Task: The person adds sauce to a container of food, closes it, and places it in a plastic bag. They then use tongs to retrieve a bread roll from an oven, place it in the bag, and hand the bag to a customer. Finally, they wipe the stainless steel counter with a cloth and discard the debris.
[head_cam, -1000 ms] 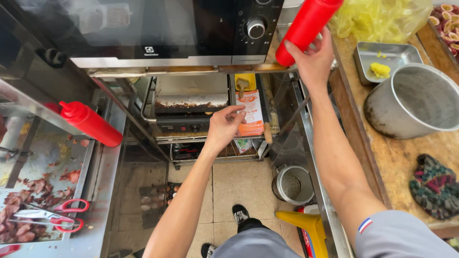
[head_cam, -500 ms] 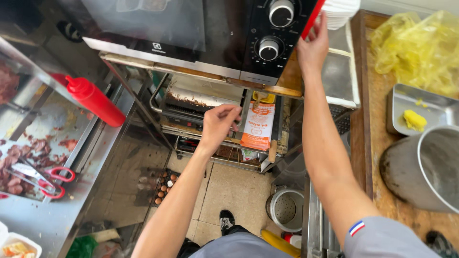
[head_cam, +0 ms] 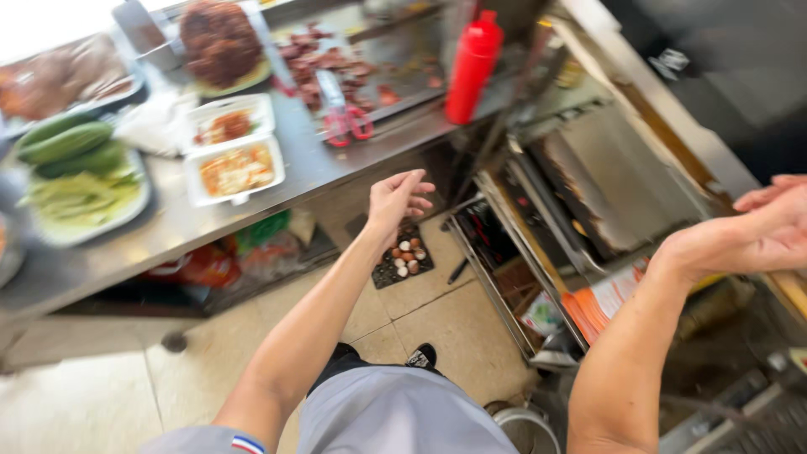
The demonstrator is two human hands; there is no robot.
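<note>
Nearest, over the tiled floor, the left hand [head_cam: 398,198] hangs loosely open and empty above a dark tray of eggs [head_cam: 403,255]; the right hand [head_cam: 761,227], open and empty too, hovers beside the oven [head_cam: 605,181]. Reaching onward, best keep clear of the scissors [head_cam: 343,113]. Farther on the worktop [head_cam: 168,227], white trays [head_cam: 235,168] hold orange food beside a red sauce bottle [head_cam: 473,67].

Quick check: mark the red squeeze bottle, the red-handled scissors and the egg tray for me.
red squeeze bottle [head_cam: 471,71], head view, on the middle of its body.
red-handled scissors [head_cam: 346,122], head view, on the red handle loops.
egg tray [head_cam: 403,256], head view, on the eggs, just below the left hand [head_cam: 399,197].
</note>
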